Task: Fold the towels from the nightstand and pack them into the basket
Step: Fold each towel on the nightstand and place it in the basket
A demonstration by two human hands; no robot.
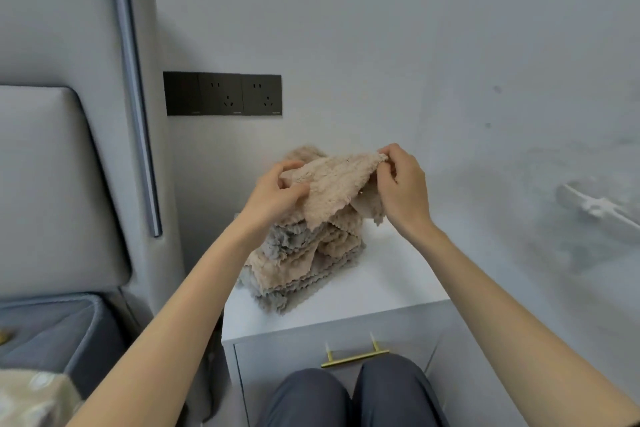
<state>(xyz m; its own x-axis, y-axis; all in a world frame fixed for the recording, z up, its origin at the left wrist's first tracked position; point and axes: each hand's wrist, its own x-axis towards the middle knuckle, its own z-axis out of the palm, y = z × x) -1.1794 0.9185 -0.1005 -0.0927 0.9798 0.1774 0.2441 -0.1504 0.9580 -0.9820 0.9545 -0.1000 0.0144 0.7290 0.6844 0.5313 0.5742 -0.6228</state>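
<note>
Fingers of the left hand and right hand pinched a beige towel spread above the pile on the nightstand.

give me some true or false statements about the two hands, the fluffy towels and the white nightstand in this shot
1. The left hand and the right hand both pinch one fluffy beige towel. True.
2. The pile of beige and grey towels lies on the floor. False: it lies on top of the white nightstand.
3. The nightstand's drawer has a gold bar handle. True.
4. A plug sits in the black wall socket panel. False: no plug shows in its sockets.
</note>
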